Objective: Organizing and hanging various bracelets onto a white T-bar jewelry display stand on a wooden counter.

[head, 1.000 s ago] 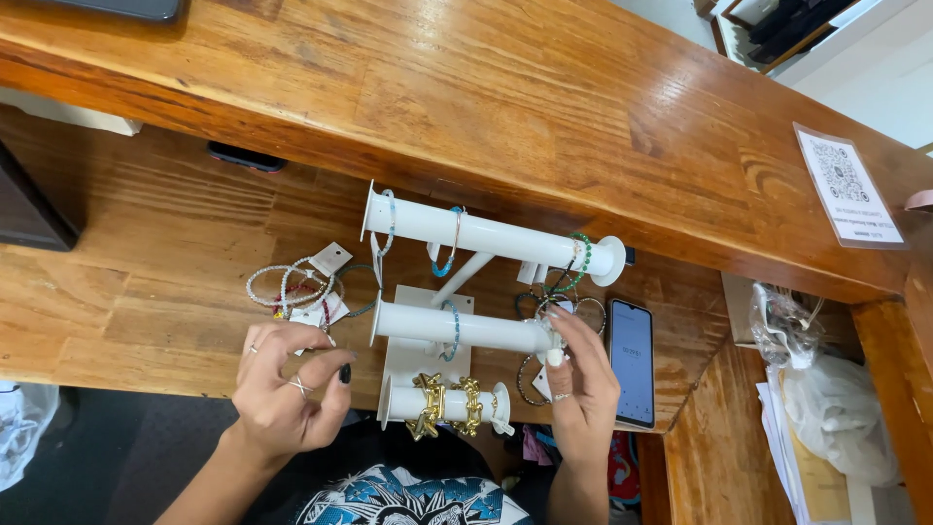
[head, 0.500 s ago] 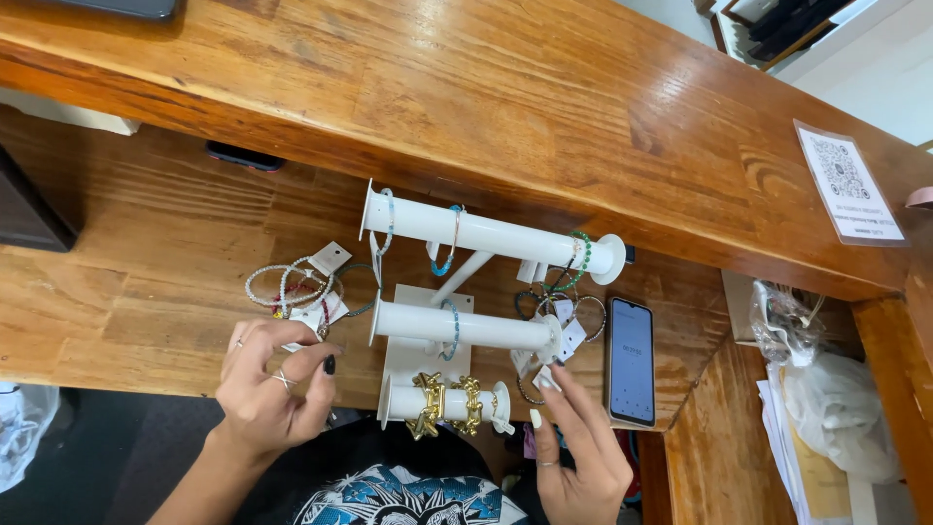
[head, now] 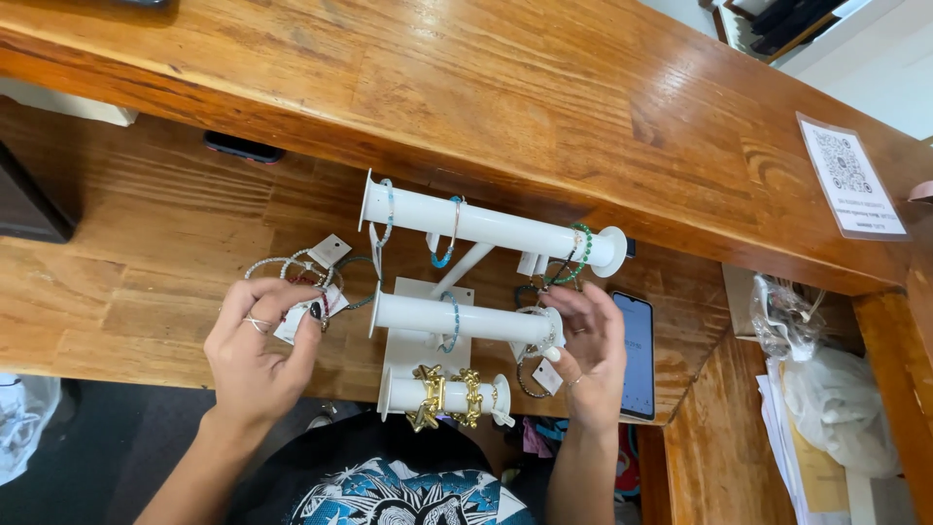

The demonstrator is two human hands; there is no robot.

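Head view, lower centre: white three-tier bracelet stand point(head: 413, 303) on the wooden desk point(head: 126, 292). Lowest bar carries gold chain bracelets point(head: 449, 391); middle and top bars hold only a few beaded ones — much bar is bare. Left hand point(head: 255, 350) pinches a tagged bracelet point(head: 313, 309) from the loose pile point(head: 292, 272) at mid-left. Right hand point(head: 589, 352), fingers loosely curled, touches a tagged bracelet at the middle bar's end point(head: 550, 332); grip not clear. Smartphone point(head: 638, 356) just beside it. Judged partly loaded — pile remains.
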